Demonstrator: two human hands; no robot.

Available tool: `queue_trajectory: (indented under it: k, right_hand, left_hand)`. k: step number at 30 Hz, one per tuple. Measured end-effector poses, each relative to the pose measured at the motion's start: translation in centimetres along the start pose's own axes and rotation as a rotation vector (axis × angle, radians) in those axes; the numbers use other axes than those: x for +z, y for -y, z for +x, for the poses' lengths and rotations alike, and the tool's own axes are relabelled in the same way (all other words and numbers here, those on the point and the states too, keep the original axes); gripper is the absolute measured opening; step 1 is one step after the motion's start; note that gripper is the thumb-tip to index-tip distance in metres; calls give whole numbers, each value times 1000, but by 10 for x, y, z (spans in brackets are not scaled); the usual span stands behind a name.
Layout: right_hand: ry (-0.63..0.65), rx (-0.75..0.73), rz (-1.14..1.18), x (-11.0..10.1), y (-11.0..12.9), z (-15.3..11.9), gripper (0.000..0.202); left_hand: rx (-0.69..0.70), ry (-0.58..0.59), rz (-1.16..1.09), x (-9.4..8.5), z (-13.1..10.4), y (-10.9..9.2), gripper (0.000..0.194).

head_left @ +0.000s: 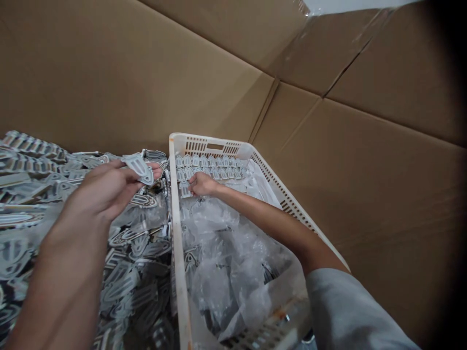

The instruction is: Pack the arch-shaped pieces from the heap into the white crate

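My left hand (113,182) is closed on a flat grey slotted metal piece (139,167) with a rounded end, held above a heap of similar pieces (127,272). Inside the white plastic crate (175,228), my right hand (202,184) pinches another slotted piece (185,188) at the crate's left side. That piece stands at the start of a row, just in front of two neat rows of like pieces (215,172) at the far end. Clear plastic film (219,272) covers much of the crate's nearer part, with more pieces dimly visible beneath.
Tall cardboard walls (127,73) rise behind and to the right of the crate. Stacked pieces (32,146) lie at the far left of the heap. The crate's slotted right wall (288,206) runs close beside the cardboard.
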State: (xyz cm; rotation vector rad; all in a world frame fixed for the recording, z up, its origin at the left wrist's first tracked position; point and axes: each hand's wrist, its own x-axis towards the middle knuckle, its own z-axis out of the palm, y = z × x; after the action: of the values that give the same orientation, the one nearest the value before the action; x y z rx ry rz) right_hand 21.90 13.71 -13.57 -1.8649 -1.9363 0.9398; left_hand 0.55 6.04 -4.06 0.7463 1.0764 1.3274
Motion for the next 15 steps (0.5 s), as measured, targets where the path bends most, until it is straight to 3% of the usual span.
queue_trajectory:
  k: [3,9,12,15]
  right_hand:
    - [19,-37,-53,2,0,2,12]
    - [44,-84,-167,2,9,-5,24]
    - [-32,-123,-244,-4,19,-13,18]
    - [-182,-283,-194,-20,33,-25,6]
  left_hand:
    - [-28,19,16,4,-3,1,28]
    - [-71,58,42,9,-7,0,36]
    - [-74,89,29,8,-9,1,32]
    - [-65,107,38,7,-9,3,23]
